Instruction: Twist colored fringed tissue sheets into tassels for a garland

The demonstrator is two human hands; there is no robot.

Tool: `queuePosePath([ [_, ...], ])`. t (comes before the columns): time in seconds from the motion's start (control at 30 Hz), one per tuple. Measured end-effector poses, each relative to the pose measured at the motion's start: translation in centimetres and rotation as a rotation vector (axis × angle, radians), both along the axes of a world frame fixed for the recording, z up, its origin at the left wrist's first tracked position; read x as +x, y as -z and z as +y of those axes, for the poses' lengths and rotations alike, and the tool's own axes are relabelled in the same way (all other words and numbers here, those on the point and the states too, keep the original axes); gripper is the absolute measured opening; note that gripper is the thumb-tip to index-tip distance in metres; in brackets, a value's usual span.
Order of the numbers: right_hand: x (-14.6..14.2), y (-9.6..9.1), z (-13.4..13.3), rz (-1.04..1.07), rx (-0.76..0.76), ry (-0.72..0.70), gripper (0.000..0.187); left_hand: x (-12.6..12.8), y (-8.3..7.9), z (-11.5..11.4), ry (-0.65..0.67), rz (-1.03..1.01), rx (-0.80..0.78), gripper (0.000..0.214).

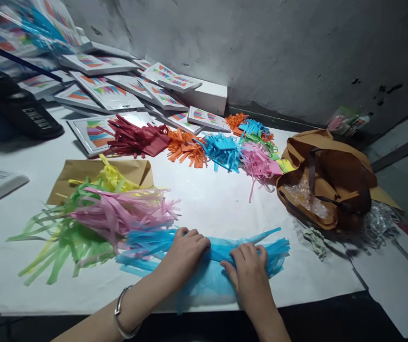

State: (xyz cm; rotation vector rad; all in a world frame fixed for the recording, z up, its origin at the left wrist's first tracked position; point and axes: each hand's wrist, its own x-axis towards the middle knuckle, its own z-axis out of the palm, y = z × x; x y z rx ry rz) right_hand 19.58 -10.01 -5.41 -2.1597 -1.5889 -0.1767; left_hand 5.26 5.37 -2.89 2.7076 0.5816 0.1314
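A blue fringed tissue-paper sheet (221, 259) lies across the near edge of the white table (207, 199). My left hand (184, 254), with a metal bangle at the wrist, presses down on its left part with curled fingers. My right hand (248, 275) lies on its middle, fingers bent and pressing the paper. To the left, touching the blue fringe, sits a heap of finished pink (125, 213), green (64, 237) and yellow (113, 178) fringed tassels.
Dark red (136, 140), orange (185, 147), blue (221, 151) and pink (259, 164) fringed stacks lie across the middle. A brown bag (327, 178) stands at the right. Several white packaged cards (107, 92) pile up at the back left. A brown envelope (82, 173) lies under the yellow tassel.
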Motion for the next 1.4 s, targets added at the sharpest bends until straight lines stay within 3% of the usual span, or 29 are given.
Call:
queuePosePath([
  [0.2, 0.1, -0.1, -0.1, 0.001, -0.014, -0.029, 0.017, -0.8, 0.0, -0.3, -0.045, 0.045, 0.021, 0.026],
  [0.37, 0.3, 0.2, 0.6, -0.068, -0.053, 0.076, 0.018, -0.2, -0.4, -0.5, -0.137, 0.118, 0.053, 0.023],
  [0.5, -0.3, -0.6, 1.4, -0.094, -0.067, 0.162, 0.013, 0.8, -0.7, -0.4, -0.158, 0.134, 0.068, 0.020],
  [0.57, -0.8, -1.2, 1.5, -0.083, -0.007, 0.136, 0.010, 1.1, -0.7, -0.2, -0.143, 0.137, 0.071, 0.019],
  [0.7, -1.3, -1.2, 1.5, -0.056, 0.103, -0.103, 0.007, 0.9, -0.7, -0.1, -0.126, 0.120, 0.085, 0.019],
  [0.77, -1.3, -0.8, 1.6, -0.061, 0.101, -0.156, 0.011, 0.5, -0.7, -0.1, -0.120, 0.099, 0.092, 0.015],
  [0.87, -1.2, -0.5, 1.6, -0.042, 0.114, -0.142, 0.017, -0.1, -0.5, -0.2, -0.051, 0.003, 0.127, 0.015],
  [1.03, -1.6, -0.9, 1.6, -0.030, 0.098, -0.166, 0.007, -0.7, 0.5, -0.5, 0.091, -0.218, 0.187, 0.017],
  [1.2, -1.5, -0.2, 0.9, -0.089, 0.075, -0.200, 0.019, -1.2, 1.1, -0.3, 0.132, -0.241, 0.139, 0.020],
  [1.4, -0.5, 0.6, -0.8, -0.076, 0.123, -0.108, 0.022, -2.4, 1.5, -0.4, 0.137, -0.263, 0.102, 0.017],
])
